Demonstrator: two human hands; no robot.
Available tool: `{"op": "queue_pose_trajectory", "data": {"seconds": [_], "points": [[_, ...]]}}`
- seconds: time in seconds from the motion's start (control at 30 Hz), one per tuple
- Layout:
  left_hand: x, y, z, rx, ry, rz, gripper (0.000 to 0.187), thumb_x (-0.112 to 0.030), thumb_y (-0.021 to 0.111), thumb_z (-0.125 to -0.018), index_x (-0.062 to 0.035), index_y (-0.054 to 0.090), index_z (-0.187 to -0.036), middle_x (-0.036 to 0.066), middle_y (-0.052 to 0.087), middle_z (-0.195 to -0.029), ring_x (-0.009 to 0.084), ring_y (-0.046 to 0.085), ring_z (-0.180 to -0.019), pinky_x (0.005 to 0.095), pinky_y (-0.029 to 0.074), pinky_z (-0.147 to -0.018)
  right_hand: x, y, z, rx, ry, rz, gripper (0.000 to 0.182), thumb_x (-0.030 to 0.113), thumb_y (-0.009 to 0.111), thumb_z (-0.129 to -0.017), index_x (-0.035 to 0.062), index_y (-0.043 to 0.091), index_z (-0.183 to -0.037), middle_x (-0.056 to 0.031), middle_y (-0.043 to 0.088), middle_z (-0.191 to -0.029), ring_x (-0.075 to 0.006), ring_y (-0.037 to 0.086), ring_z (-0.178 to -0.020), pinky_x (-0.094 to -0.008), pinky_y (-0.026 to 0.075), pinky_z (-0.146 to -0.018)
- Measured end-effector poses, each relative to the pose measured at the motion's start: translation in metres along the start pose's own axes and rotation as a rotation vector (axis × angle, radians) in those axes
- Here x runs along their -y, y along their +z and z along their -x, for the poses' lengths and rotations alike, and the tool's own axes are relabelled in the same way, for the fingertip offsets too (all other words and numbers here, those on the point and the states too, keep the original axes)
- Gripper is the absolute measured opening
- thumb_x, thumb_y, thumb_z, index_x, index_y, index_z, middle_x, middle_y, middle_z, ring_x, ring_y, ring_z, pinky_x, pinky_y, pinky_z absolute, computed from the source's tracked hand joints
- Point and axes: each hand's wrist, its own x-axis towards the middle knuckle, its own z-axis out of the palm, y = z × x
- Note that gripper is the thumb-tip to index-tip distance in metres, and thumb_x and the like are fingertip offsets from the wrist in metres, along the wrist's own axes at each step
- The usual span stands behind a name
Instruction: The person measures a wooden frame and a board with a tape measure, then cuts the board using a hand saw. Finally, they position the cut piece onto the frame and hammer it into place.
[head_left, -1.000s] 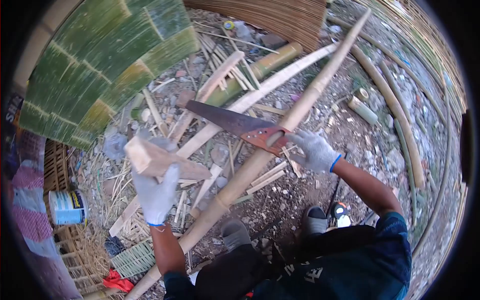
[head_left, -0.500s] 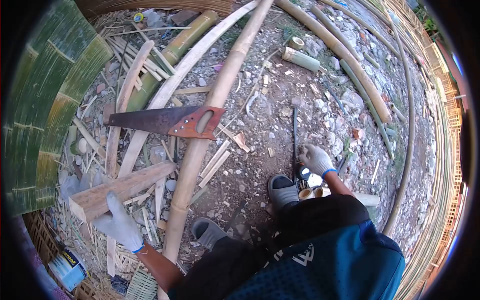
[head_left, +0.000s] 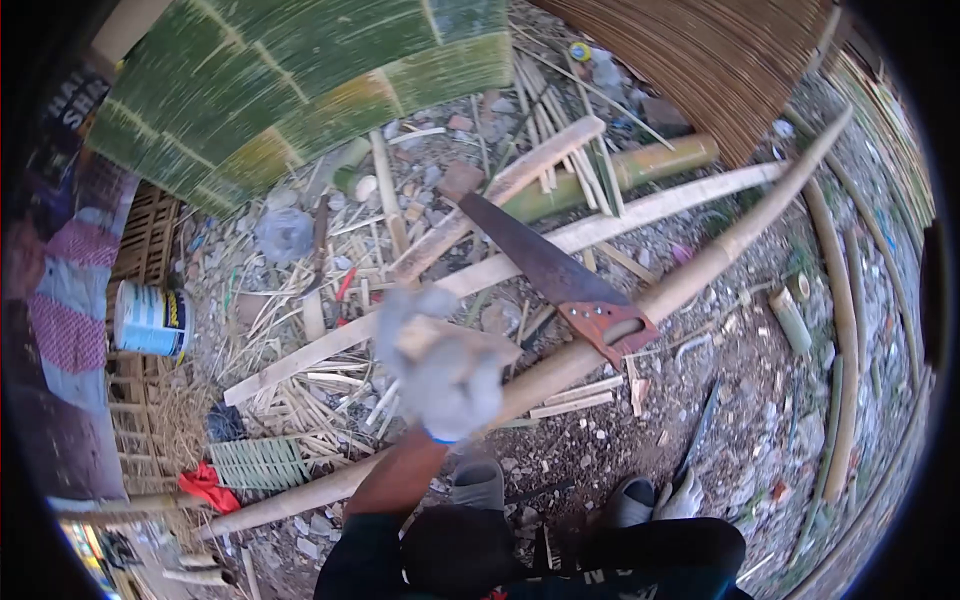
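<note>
My left hand [head_left: 455,390], in a pale glove and blurred by motion, is closed around a squared wooden block [head_left: 465,340]. The block is raised over the wood scraps, left of the thick bamboo pole [head_left: 560,365]. Low in the view my right hand [head_left: 682,498], also gloved, shows beside my foot and is partly hidden by my knee. Its fingertips are right at the lower end of a long, narrow dark blade-like strip [head_left: 702,425]; I cannot tell whether they grip it. A handsaw [head_left: 560,270] with a reddish wooden handle lies across the timber and the pole.
A green bamboo panel [head_left: 330,90] stands at upper left. Split bamboo strips [head_left: 345,400] and several planks litter the stony ground. A paint bucket [head_left: 150,318] lies at the left, near a woven green piece [head_left: 262,463]. More bamboo poles [head_left: 848,350] lie on the right.
My view has swung left. My left hand has lifted the wooden block up from its slanted position over the scraps. The right hand now shows at the strip's lower end.
</note>
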Motion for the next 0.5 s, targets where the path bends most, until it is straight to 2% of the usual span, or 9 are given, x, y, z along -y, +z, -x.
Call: {"op": "queue_pose_trajectory", "data": {"seconds": [0.07,0.1,0.17,0.27,0.33,0.37,0.4,0.47,0.5], "points": [[-0.010,0.019,-0.004,0.145,0.068,0.042,0.037,-0.013,0.087,-0.081,-0.0115,0.071,-0.114,0.026,0.052,-0.147,0.0409,0.062,-0.123,0.0497,0.055,-0.100,-0.014,0.012,-0.004,-0.029,-0.046,0.088,0.060,0.030,0.067,-0.096,-0.0002,0.057,-0.147,-0.0242,0.062,-0.139,-0.0443,0.058,-0.127,-0.0533,0.048,-0.108],[-0.023,0.021,-0.018,0.316,0.059,0.106,0.039,-0.003,0.084,-0.078,-0.0123,0.067,-0.112,0.027,0.050,-0.148,0.0393,0.060,-0.127,0.0539,0.050,-0.106,-0.016,0.000,-0.011,-0.011,-0.055,0.100,0.058,0.030,0.068,-0.096,-0.0003,0.059,-0.144,-0.0240,0.064,-0.137,-0.0440,0.060,-0.125,-0.0530,0.048,-0.107],[-0.032,0.028,-0.038,0.441,0.086,0.154,0.049,-0.009,0.087,-0.083,-0.0153,0.065,-0.126,0.027,0.054,-0.146,0.0441,0.062,-0.126,0.0510,0.054,-0.105,-0.006,-0.029,-0.037,0.100,-0.042,0.068,0.054,0.031,0.069,-0.097,-0.0004,0.062,-0.140,-0.0236,0.066,-0.131,-0.0434,0.062,-0.122,-0.0523,0.049,-0.105],[-0.050,0.016,-0.068,0.632,-0.071,0.083,0.052,-0.009,0.083,-0.088,-0.0159,0.063,-0.135,0.019,0.060,-0.142,0.0425,0.068,-0.120,0.0481,0.060,-0.096,0.014,-0.090,-0.085,0.342,0.055,-0.094,0.049,0.033,0.070,-0.098,-0.0006,0.067,-0.134,-0.0230,0.070,-0.123,-0.0424,0.065,-0.116,-0.0513,0.051,-0.103],[-0.064,0.002,-0.081,0.678,-0.409,0.083,0.053,-0.009,0.081,-0.090,-0.0147,0.061,-0.138,0.018,0.061,-0.139,0.0417,0.069,-0.117,0.0471,0.060,-0.096,0.030,-0.131,-0.108,0.469,0.130,-0.267,0.047,0.034,0.071,-0.099,-0.0007,0.070,-0.130,-0.0226,0.073,-0.118,-0.0418,0.067,-0.113,-0.0506,0.052,-0.102],[-0.068,-0.003,-0.086,0.689,-0.568,0.090,0.053,-0.010,0.080,-0.091,-0.0142,0.060,-0.140,0.017,0.062,-0.137,0.0412,0.070,-0.116,0.0466,0.059,-0.096,0.029,-0.130,-0.114,0.360,0.098,-0.395,0.041,0.038,0.072,-0.100,-0.0005,0.076,-0.116,-0.0195,0.079,-0.107,-0.0350,0.075,-0.102,-0.0456,0.056,-0.094],[-0.072,-0.008,-0.086,0.654,-0.710,0.059,0.057,-0.012,0.077,-0.093,-0.0119,0.055,-0.145,0.017,0.063,-0.137,0.0412,0.069,-0.116,0.0459,0.059,-0.097,0.042,-0.164,-0.111,0.370,0.067,-0.498,0.047,0.036,0.065,-0.103,-0.0057,0.072,-0.123,-0.0223,0.077,-0.112,-0.0333,0.074,-0.107,-0.0434,0.055,-0.095],[-0.086,-0.023,-0.096,0.544,-0.897,-0.104,0.055,-0.014,0.075,-0.097,-0.0122,0.053,-0.147,0.018,0.063,-0.137,0.0420,0.070,-0.115,0.0478,0.057,-0.098,0.059,-0.213,-0.098,0.317,0.063,-0.444,0.043,0.034,0.063,-0.105,-0.0048,0.075,-0.117,-0.0205,0.078,-0.111,-0.0292,0.074,-0.102,-0.0416,0.056,-0.091],[-0.086,-0.031,-0.091,0.499,-1.011,-0.177,0.059,-0.019,0.076,-0.095,-0.0118,0.051,-0.148,0.019,0.063,-0.136,0.0417,0.069,-0.115,0.0480,0.057,-0.097,0.065,-0.237,-0.095,0.407,0.059,-0.398,0.040,0.033,0.066,-0.103,-0.0027,0.075,-0.118,-0.0191,0.078,-0.108,-0.0298,0.073,-0.093,-0.0419,0.057,-0.087]]}}
